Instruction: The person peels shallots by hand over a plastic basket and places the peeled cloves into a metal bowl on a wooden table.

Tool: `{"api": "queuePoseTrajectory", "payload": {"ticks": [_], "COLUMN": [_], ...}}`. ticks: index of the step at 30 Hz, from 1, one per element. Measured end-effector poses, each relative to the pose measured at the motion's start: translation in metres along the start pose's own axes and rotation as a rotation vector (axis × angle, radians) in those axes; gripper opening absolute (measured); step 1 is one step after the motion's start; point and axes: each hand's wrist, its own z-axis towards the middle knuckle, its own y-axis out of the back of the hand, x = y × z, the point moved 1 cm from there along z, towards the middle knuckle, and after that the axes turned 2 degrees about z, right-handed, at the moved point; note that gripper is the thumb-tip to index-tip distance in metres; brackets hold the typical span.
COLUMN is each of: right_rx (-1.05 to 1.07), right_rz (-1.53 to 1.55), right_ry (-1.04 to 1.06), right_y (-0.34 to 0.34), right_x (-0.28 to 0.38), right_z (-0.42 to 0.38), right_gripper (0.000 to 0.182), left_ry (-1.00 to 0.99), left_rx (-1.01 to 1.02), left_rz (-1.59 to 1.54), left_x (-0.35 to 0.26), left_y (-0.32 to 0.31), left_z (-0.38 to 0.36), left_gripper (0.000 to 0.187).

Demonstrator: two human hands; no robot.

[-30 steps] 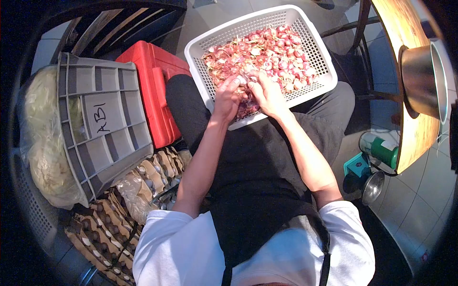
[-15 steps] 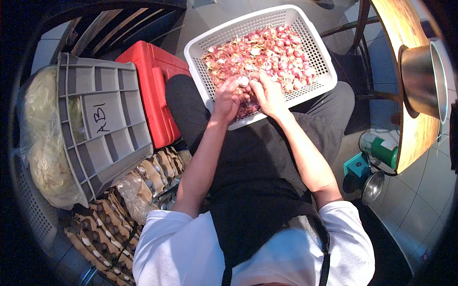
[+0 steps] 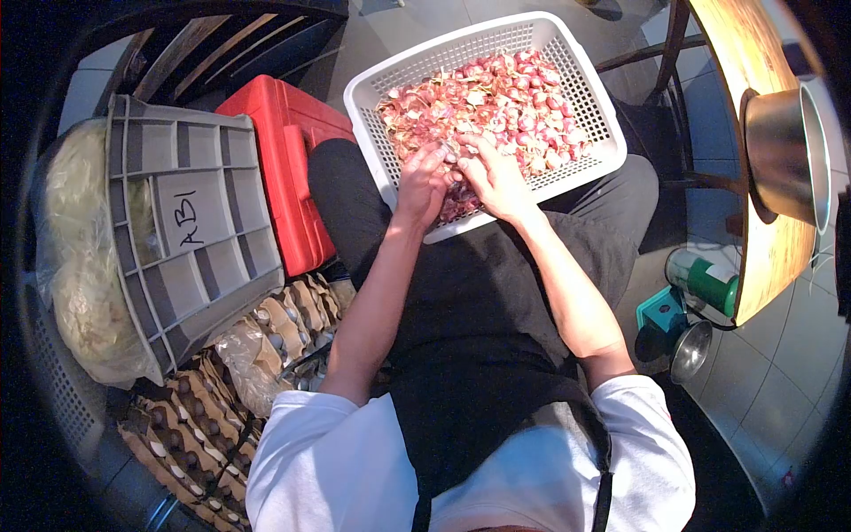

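A white perforated plastic basket [image 3: 598, 97] rests at my lap, holding many small red shallots [image 3: 532, 80] with loose papery skins. Over its near part, my left hand [image 3: 423, 183] and my right hand [image 3: 493, 180] meet with bent fingers. Both sets of fingertips are pressed together around a small item, apparently a shallot, largely covered by the fingers. Dark red skins lie below the hands at the basket's near edge.
At the left are a red box [image 3: 288, 177], a grey crate [image 3: 208, 213] marked ABI, a plastic bag [image 3: 84, 275] and egg trays [image 3: 191, 434]. A metal pot [image 3: 784, 160] stands on a wooden table [image 3: 762, 275] at the right, near a green canister [image 3: 705, 279].
The fingers of both hands have shifted slightly, and the pale round item that showed between the fingertips is now mostly covered. The basket has hardly moved.
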Motion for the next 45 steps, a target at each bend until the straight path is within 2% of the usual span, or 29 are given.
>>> {"api": "queuePoseTrajectory", "payload": {"ticks": [4,7,10,13,16,22,25,28,32,45], "right_rx": [-0.055,0.016,-0.035,-0.020,0.068,0.030,0.085,-0.012,-0.012,-0.087], "right_rz": [0.080,0.174,0.162,-0.030,0.012,-0.032,-0.043,-0.019,-0.024,-0.017], "right_ry": [0.030,-0.112,-0.059,0.062,-0.053,0.031,-0.054,0.081,0.047,0.063], "right_y": [-0.002,0.003,0.001,0.001,0.002,0.000,0.002,-0.004,-0.001,-0.006], "right_x": [-0.004,0.001,-0.002,-0.001,-0.002,-0.004,0.002,-0.005,-0.003,-0.005], "right_z": [0.001,0.002,0.002,0.001,0.001,0.002,0.001,0.002,0.001,0.002], "right_gripper": [0.035,0.035,0.036,0.039,0.040,0.039,0.040,0.039,0.033,0.029], "left_ry": [0.015,0.006,-0.001,0.002,0.009,-0.002,0.006,0.027,0.047,0.007], "left_rx": [0.005,0.044,0.018,-0.018,0.019,0.020,0.013,0.040,0.101,-0.012], "left_rz": [0.044,0.036,0.004,-0.038,-0.045,-0.074,-0.094,-0.095,-0.056,0.025], "left_x": [-0.001,-0.001,0.000,0.002,0.000,0.002,0.003,0.004,0.006,0.006], "left_y": [-0.003,-0.002,0.000,0.001,0.001,0.002,0.003,0.005,0.012,-0.004], "left_z": [-0.003,-0.001,0.000,0.002,0.002,0.001,0.001,0.003,0.002,-0.004], "left_gripper": [0.018,0.021,0.024,0.023,0.022,0.022,0.022,0.022,0.022,0.023]}}
